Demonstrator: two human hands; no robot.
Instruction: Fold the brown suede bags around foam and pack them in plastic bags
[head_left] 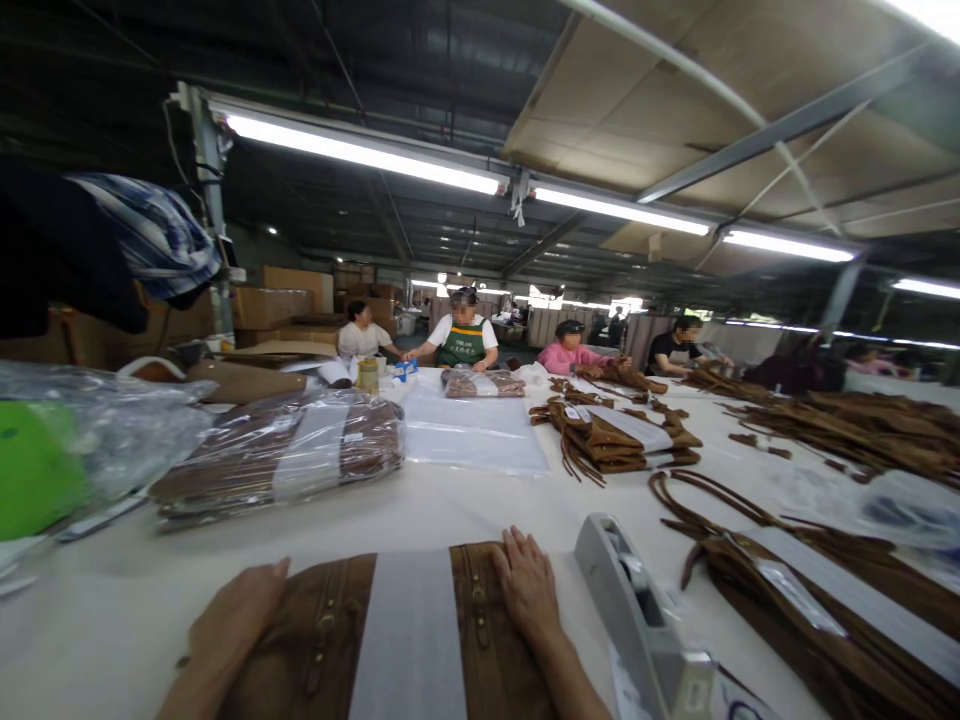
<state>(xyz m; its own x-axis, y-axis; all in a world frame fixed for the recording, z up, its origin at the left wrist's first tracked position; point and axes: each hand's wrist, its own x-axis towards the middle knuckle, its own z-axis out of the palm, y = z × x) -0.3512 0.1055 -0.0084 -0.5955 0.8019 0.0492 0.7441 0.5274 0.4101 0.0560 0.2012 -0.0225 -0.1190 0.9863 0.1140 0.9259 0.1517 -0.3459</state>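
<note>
A folded brown garment [330, 640] with a white paper band across its middle lies on the white table [465, 500] right in front of me. My left hand [234, 618] rests on the garment's left edge with the fingers curled over it. Flat on the garment's right top corner lies my right hand [529, 585], fingers stretched out together. A grey tape dispenser [637, 610] stands just to the right of my right hand.
A bagged stack of brown garments [285, 455] lies at the left, clear plastic bags [472, 435] in the middle, piles of brown garments [615, 435] at the right. Several people sit at the far end of the table. A green bagged item [37, 470] is far left.
</note>
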